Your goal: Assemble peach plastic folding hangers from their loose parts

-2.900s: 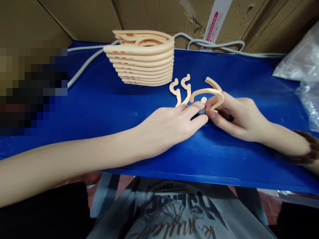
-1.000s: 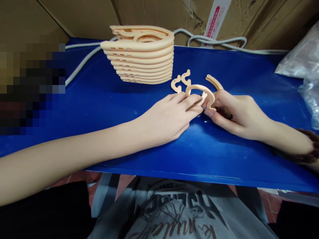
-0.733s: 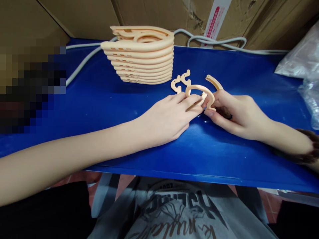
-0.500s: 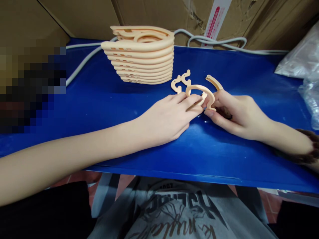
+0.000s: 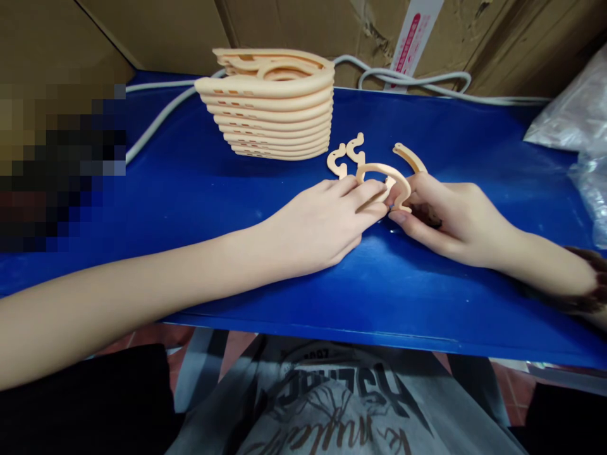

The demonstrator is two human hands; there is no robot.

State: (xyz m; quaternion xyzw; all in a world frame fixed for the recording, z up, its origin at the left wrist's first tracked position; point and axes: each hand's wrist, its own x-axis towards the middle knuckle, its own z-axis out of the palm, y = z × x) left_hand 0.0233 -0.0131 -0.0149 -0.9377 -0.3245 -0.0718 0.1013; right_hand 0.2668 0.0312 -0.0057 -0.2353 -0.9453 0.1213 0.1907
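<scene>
Both hands meet over a curved beige plastic folding hanger part [image 5: 389,169] low over the blue table. My left hand [image 5: 327,221] lies palm down with its fingers closed around the part's left side. From the right, my right hand [image 5: 450,212] pinches the other end between thumb and fingers. The joint between the fingertips is mostly hidden. Just beyond my left fingers lie two small beige hooks [image 5: 337,160]. A loose curved hanger arm [image 5: 410,156] sticks out behind my right fingers, partly covered by them.
A tall stack of beige folding hangers [image 5: 272,107] stands at the back left of the blue table [image 5: 284,303]. White cables [image 5: 427,80] run along the cardboard [image 5: 303,25] behind. Clear plastic bags [image 5: 569,107] sit at the right edge.
The view has shifted very slightly. Both hands keep the same hold on the hanger part, and nothing else has visibly moved.
</scene>
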